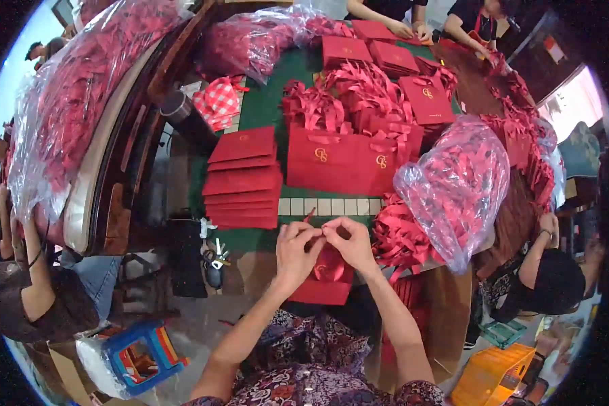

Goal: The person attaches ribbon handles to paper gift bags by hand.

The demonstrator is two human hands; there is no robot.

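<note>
In front of my body, both hands meet at the table's near edge with fingertips pinched together. My left hand [296,252] is closed on a thin red ribbon [309,215], whose end pokes up above the fingers. My right hand [352,242] pinches at the same spot, its thumb and forefinger touching the ribbon. Just below the hands hangs a red paper gift bag [320,291] with a gold mark, partly hidden by my fingers and wrists. Exactly how the ribbon runs between the fingertips is too small to make out.
Left of my hands lies a stack of flat red bags [242,196]. Upright red bags [325,159] stuffed with ribbons stand ahead. A clear plastic sack of red ribbons [457,193] sits at right. A dark tumbler [186,120] and keys [216,257] are at left. Other people work around the table.
</note>
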